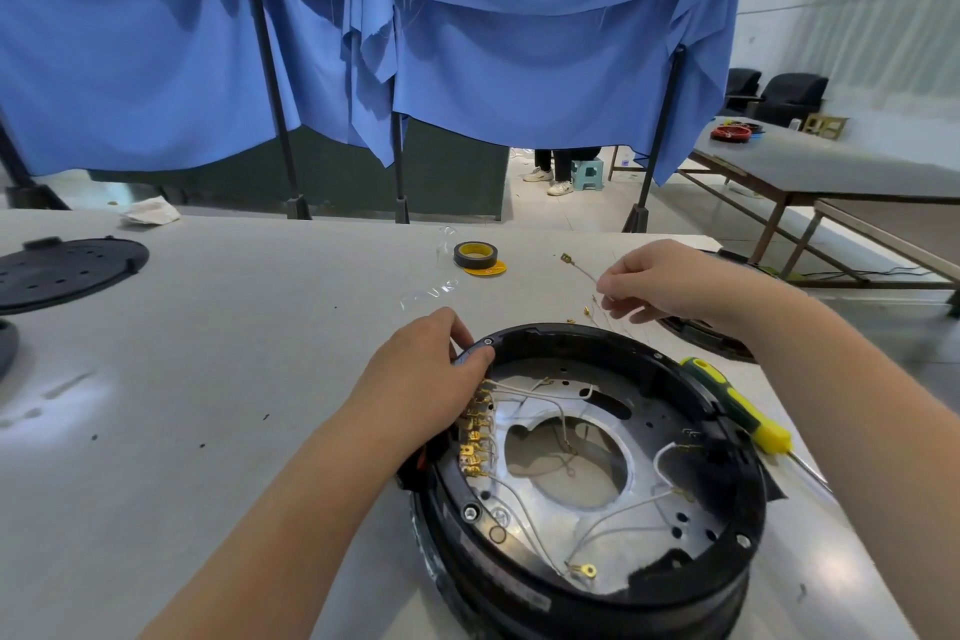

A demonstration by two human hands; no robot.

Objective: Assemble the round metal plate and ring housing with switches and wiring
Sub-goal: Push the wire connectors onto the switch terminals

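A black ring housing (737, 561) lies flat on the white table, with a round metal plate (524, 499) inside it. A row of brass switch terminals (475, 437) runs along its left inner wall, and thin white wires (623, 509) cross the plate. My left hand (421, 374) grips the housing's upper left rim, fingers curled over the edge. My right hand (670, 281) hovers behind the housing and pinches a thin loose wire with a brass terminal (567, 257).
A green and yellow screwdriver (737, 403) rests on the housing's right rim. A tape roll (475, 255) sits further back. A black perforated lid (62, 270) lies far left. Blue curtains hang behind the table. Another table stands at right.
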